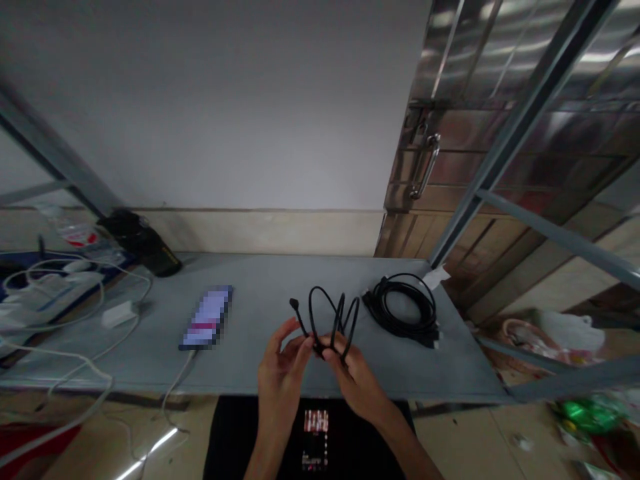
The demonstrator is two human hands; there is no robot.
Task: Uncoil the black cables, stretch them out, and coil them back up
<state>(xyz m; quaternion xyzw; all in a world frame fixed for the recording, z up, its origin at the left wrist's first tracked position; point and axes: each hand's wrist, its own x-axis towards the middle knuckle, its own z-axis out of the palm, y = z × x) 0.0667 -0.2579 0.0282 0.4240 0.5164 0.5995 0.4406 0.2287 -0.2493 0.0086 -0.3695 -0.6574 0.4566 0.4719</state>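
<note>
Above the near edge of a grey table (260,360), both my hands hold a short black cable (334,313) bent into a few upright loops. My left hand (283,373) pinches the cable at its lower left, and the free plug end sticks up just above those fingers. My right hand (353,373) grips the gathered bottoms of the loops. On the table to the right, apart from my hands, lies a second black cable (404,308) coiled into a bundle.
A phone (207,319) with a lit screen lies left of my hands, a white cable running off the table edge. White chargers and cords (60,293) crowd the far left, beside a black object (143,243). Metal frame bars (505,147) and a steel door stand right.
</note>
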